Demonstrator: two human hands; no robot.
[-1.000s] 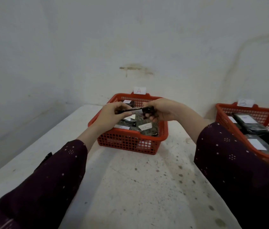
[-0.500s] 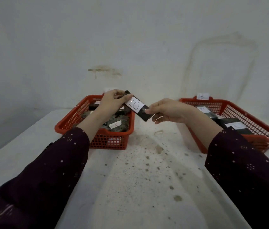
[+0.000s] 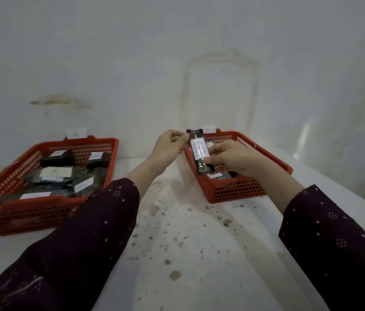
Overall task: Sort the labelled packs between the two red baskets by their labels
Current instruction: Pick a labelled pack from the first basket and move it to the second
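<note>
A dark pack with a white label marked B (image 3: 198,151) is held upright over the near left corner of the right red basket (image 3: 264,151). My left hand (image 3: 169,145) pinches its top end. My right hand (image 3: 231,157) grips its lower part from the right. The right basket carries a paper tag (image 3: 208,129) on its back rim, and my hands hide most of what lies inside. The left red basket (image 3: 31,208), tagged A (image 3: 76,133), holds several dark packs with white labels, one reading A (image 3: 54,172).
Both baskets stand on a white, speckled table (image 3: 188,254) against a white wall. A bare strip of table separates the baskets. The table's right edge (image 3: 356,199) runs diagonally beyond the right basket.
Both hands carried the pack marked B rightward from the left basket to above the right basket and turned it upright. The view swung right.
</note>
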